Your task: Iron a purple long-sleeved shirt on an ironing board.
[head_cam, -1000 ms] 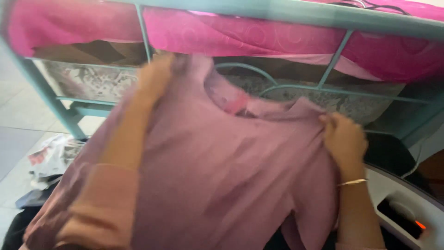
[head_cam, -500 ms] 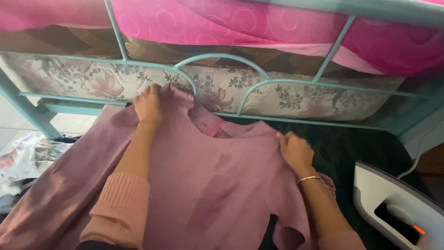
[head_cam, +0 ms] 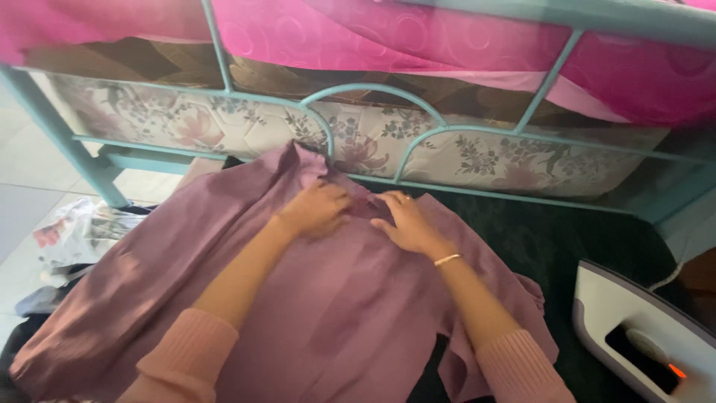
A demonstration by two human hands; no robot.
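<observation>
Both hands lie flat on the mauve top [head_cam: 350,313] at its neckline, side by side and almost touching; we see the left hand [head_cam: 319,210] palm down with the fingers loosely together, pressing the cloth rather than gripping it; the right hand [head_cam: 409,224] lies the same way just to its right, fingers stretched toward the far side, a thin gold bangle [head_cam: 447,260] at the wrist; neither hand is closed on anything. We note ribbed pink cuffs on both forearms at the near edge of the view. The top lies spread on a dark green cloth [head_cam: 552,239], its collar toward the far side and one long sleeve running off to the near left; the other sleeve is bunched at the near right. Beyond the collar stands a teal metal bed frame [head_cam: 380,91] with curved bars; behind the bars we see a floral mattress [head_cam: 485,158] and, above it, a bright pink bedcover [head_cam: 418,37]. At the near right corner sits a white clothes iron [head_cam: 634,328] with a small orange light, well apart from the right hand; at the left, on the pale tiled floor [head_cam: 30,194], lies a crumpled printed fabric [head_cam: 78,235].
</observation>
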